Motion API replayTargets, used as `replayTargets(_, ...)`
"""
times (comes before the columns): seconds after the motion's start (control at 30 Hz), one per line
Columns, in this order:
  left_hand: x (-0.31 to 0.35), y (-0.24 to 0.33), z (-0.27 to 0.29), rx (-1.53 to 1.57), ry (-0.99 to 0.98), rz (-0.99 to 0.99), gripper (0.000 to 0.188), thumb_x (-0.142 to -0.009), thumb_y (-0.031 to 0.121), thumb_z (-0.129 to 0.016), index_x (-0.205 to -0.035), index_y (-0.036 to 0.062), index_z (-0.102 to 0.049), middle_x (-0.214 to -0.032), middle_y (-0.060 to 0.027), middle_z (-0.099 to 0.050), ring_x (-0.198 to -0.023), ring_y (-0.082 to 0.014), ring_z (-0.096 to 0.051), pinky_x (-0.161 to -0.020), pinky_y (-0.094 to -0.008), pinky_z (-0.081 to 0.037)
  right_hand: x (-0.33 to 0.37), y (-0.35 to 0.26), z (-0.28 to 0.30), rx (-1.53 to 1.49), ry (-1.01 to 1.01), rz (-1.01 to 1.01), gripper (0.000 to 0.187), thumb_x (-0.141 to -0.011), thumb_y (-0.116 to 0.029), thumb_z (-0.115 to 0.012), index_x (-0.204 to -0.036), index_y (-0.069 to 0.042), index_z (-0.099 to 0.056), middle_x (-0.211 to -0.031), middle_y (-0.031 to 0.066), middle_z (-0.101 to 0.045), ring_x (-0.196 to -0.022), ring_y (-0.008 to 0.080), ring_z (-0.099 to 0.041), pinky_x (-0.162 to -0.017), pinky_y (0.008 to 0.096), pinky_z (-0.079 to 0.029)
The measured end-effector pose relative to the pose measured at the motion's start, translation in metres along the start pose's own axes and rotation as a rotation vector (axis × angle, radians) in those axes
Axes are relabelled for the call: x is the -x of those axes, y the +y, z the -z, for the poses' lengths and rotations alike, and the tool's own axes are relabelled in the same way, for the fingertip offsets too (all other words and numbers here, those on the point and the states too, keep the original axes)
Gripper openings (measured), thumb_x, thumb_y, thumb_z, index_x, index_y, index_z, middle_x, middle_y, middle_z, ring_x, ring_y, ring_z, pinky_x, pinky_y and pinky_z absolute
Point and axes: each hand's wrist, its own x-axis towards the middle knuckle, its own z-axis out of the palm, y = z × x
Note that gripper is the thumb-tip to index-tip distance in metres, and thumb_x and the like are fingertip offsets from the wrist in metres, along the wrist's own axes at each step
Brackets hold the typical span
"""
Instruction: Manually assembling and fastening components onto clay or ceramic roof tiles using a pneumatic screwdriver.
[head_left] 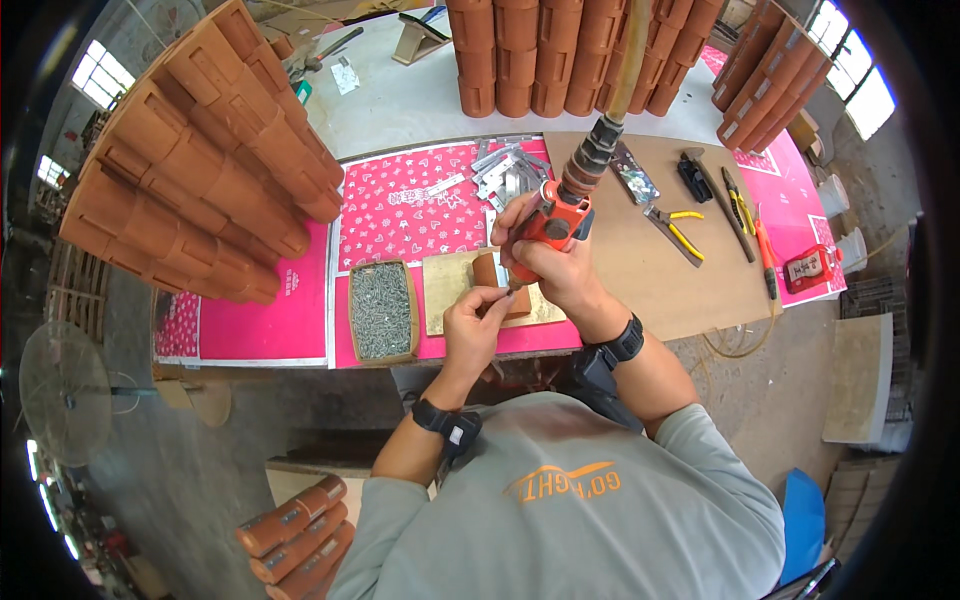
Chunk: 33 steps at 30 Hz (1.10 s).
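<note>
My right hand [555, 262] grips an orange pneumatic screwdriver [553, 222] with a hose running up out of view, its tip pointing down at a small brown wooden block [492, 272]. The block stands on a pale wooden board [445, 290] on the workbench. My left hand [473, 322] pinches something small at the block's near side, right under the tool tip; what it holds is too small to tell. Both wrists carry black bands.
A box of screws [380, 310] sits left of the board. Metal brackets [510, 170] lie on the pink mat. Pliers and cutters [690, 215] rest on a brown sheet to the right. Stacks of brown wooden pieces [200, 170] stand left and behind [570, 50].
</note>
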Motion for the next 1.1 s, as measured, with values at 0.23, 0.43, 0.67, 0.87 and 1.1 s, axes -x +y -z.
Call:
replayTargets(0.23, -0.016, 0.006, -0.003, -0.190, 0.056, -0.224, 0.011, -0.080, 0.006, -0.076, -0.089, 0.0002, -0.073, -0.107, -0.0090, -0.066, -0.104, -0.0202, -0.058, -0.091, -0.0325, -0.046, -0.007, 0.011, 0.009, 0.021, 0.010, 0.050, 0.024, -0.071, 0.007, -0.054, -0.094, 0.003, -0.060, -0.085, 0.0094, -0.066, -0.077, 0.0136, -0.064, -0.068, 0.0290, -0.054)
replayTargets(0.43, -0.040, -0.008, -0.004, -0.334, 0.093, -0.232, 0.014, -0.078, 0.012, -0.078, -0.089, 0.0039, -0.076, -0.120, -0.0108, -0.062, -0.117, -0.0271, -0.052, -0.100, -0.0391, -0.041, -0.021, 0.024, 0.010, 0.049, 0.050, 0.072, 0.023, -0.071, 0.006, -0.055, -0.093, 0.003, -0.061, -0.085, 0.0098, -0.067, -0.073, 0.0115, -0.063, -0.064, 0.0271, -0.054)
replayTargets(0.67, -0.051, -0.028, -0.005, -0.125, 0.019, -0.013, 0.015, -0.081, 0.011, -0.077, -0.092, 0.0010, -0.075, -0.124, -0.0108, -0.060, -0.119, -0.0238, -0.052, -0.102, -0.0367, -0.041, -0.030, 0.042, 0.020, 0.069, 0.077, 0.030, 0.022, -0.072, 0.006, -0.055, -0.093, 0.002, -0.062, -0.085, 0.0095, -0.068, -0.073, 0.0112, -0.063, -0.064, 0.0265, -0.053)
replayTargets(0.87, -0.046, -0.043, -0.004, 0.081, -0.111, 0.061, 0.049, -0.082, 0.013, -0.077, -0.124, -0.0022, -0.057, -0.130, -0.0117, -0.053, -0.123, -0.0211, -0.049, -0.105, -0.0353, -0.039, -0.029, 0.049, 0.022, 0.105, 0.021, 0.042, 0.024, -0.073, 0.006, -0.057, -0.096, 0.001, -0.060, -0.087, 0.0092, -0.067, -0.075, 0.0130, -0.064, -0.066, 0.0280, -0.054)
replayTargets(1.1, -0.032, -0.050, -0.006, -0.064, -0.179, -0.130, 0.098, -0.075, 0.027, -0.083, -0.147, -0.0010, -0.022, -0.141, -0.0159, -0.036, -0.133, -0.0261, -0.039, -0.110, -0.0394, -0.034, -0.029, 0.051, 0.018, 0.104, -0.025, 0.020, 0.027, -0.071, 0.007, -0.053, -0.096, -0.001, -0.052, -0.091, 0.0117, -0.062, -0.079, 0.0155, -0.062, -0.063, 0.0288, -0.053)
